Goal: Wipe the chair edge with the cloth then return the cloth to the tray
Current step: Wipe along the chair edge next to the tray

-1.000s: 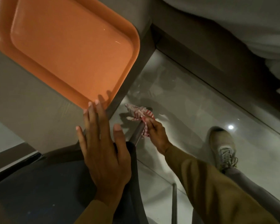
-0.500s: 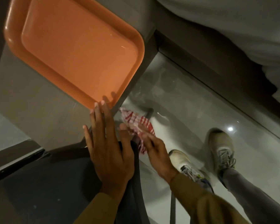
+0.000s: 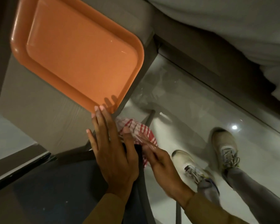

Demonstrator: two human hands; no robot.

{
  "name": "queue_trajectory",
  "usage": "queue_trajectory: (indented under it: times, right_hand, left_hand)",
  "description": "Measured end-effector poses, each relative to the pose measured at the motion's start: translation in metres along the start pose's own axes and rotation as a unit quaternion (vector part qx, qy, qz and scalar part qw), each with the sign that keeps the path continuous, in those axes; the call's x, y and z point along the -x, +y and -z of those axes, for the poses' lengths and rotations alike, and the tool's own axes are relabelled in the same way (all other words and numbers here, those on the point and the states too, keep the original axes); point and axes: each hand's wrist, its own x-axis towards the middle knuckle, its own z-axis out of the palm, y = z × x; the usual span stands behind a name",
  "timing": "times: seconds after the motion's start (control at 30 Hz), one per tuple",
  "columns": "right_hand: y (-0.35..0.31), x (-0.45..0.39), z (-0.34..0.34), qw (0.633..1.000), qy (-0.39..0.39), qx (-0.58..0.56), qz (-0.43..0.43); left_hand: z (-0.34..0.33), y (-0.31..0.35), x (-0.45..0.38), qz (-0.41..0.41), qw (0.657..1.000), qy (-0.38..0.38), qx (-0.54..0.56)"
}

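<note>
My left hand (image 3: 113,152) lies flat, fingers spread, on the dark chair seat (image 3: 58,191) near its right front corner, its fingertips just short of the orange tray. My right hand (image 3: 162,165) presses a red-and-white striped cloth (image 3: 141,131) against the chair's right edge (image 3: 142,183); part of the cloth is hidden behind my left thumb. The orange tray (image 3: 81,59) holds nothing and sits on the beige table (image 3: 36,117), its near corner at the table's edge.
The glossy grey floor (image 3: 192,113) lies to the right. My two light sneakers (image 3: 225,146) stand there, close to the chair. A chair leg (image 3: 149,117) shows beyond the cloth. White bedding (image 3: 233,26) on a dark base fills the upper right.
My right hand has lifted the cloth from low beside the chair leg up against the seat's right edge. The second shoe has come into view. My left hand has stayed flat on the seat.
</note>
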Motion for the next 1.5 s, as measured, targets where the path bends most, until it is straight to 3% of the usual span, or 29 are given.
queue_trajectory:
  times: [0.1, 0.23, 0.37, 0.7, 0.93, 1.1, 1.37, 1.5]
  right_hand:
    - [0.021, -0.019, 0.004, 0.998, 0.052, 0.017, 0.025]
    - [0.033, -0.096, 0.031, 0.989, 0.131, 0.061, -0.032]
    - [0.032, -0.143, 0.038, 0.985, 0.159, 0.004, -0.061]
    - [0.008, 0.002, -0.012, 0.995, 0.08, 0.006, 0.051]
    - [0.041, -0.054, 0.005, 0.992, 0.121, 0.002, 0.043]
    - [0.023, -0.114, 0.03, 0.989, 0.147, -0.013, -0.026]
    - [0.012, -0.008, -0.002, 1.0, 0.008, -0.018, 0.013]
    - [0.03, -0.036, 0.002, 0.995, 0.092, -0.001, 0.034]
  left_hand:
    - [-0.001, 0.0, -0.001, 0.0, 1.0, -0.004, 0.006]
    - [-0.002, -0.001, 0.001, -0.007, 1.0, 0.005, 0.013]
    - [-0.004, -0.004, 0.0, -0.008, 1.0, 0.008, 0.015]
    - [0.002, 0.002, 0.0, -0.001, 1.0, -0.007, -0.009]
    - [-0.001, 0.001, 0.001, -0.002, 1.0, 0.0, -0.015]
    - [-0.001, 0.002, 0.0, 0.003, 1.0, 0.005, -0.003]
    - [0.001, 0.001, 0.0, 0.003, 1.0, -0.003, -0.011]
    - [-0.003, 0.0, 0.0, -0.004, 1.0, 0.012, 0.001]
